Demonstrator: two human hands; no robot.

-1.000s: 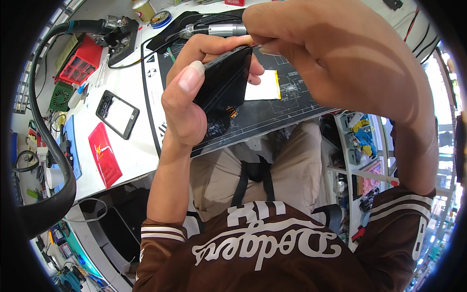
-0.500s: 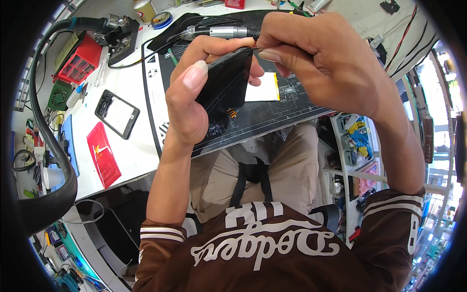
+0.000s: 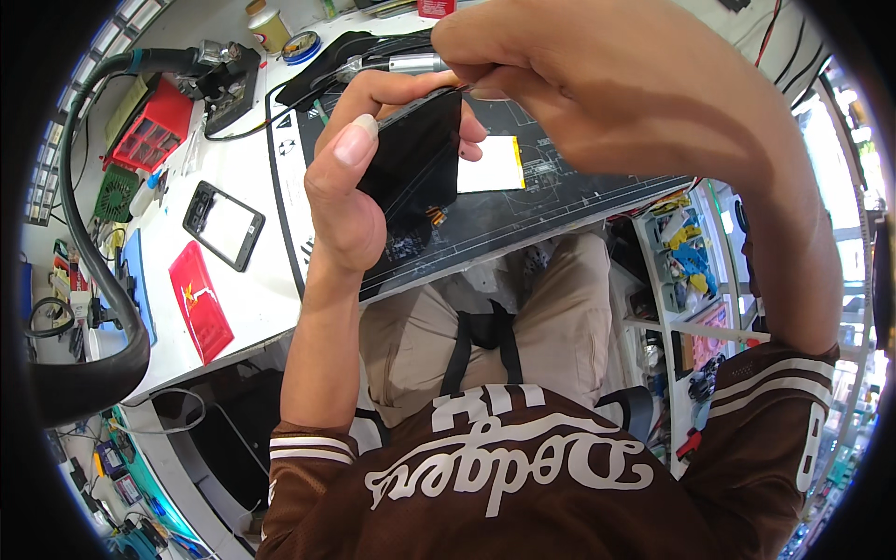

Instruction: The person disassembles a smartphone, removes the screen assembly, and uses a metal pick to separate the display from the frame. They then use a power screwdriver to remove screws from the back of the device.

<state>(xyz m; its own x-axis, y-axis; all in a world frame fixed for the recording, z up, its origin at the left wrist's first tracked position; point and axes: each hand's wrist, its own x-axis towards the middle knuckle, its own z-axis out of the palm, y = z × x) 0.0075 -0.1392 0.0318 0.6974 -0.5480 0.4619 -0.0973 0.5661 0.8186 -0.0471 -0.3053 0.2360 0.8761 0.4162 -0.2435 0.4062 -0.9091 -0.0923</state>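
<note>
My left hand point(image 3: 359, 177) grips a black phone screen panel point(image 3: 415, 154) upright above the dark work mat point(image 3: 523, 215), thumb along its left edge. My right hand point(image 3: 597, 89) is pinched at the panel's top right corner, fingers closed on what looks like a thin tool that is mostly hidden. A small orange flex connector point(image 3: 434, 217) hangs at the panel's lower edge. A pale yellow rectangular piece point(image 3: 493, 168) lies on the mat behind the panel.
A phone frame point(image 3: 224, 224) and a red flat pack point(image 3: 201, 301) lie on the white bench to the left. A red parts box point(image 3: 154, 126), a green fan point(image 3: 117, 180) and a black hose point(image 3: 93, 280) are further left. A shelf of small parts point(image 3: 686, 252) stands at the right.
My right hand has come closer to the camera and shifted slightly left over the panel's top corner. The left hand keeps the panel in nearly the same place.
</note>
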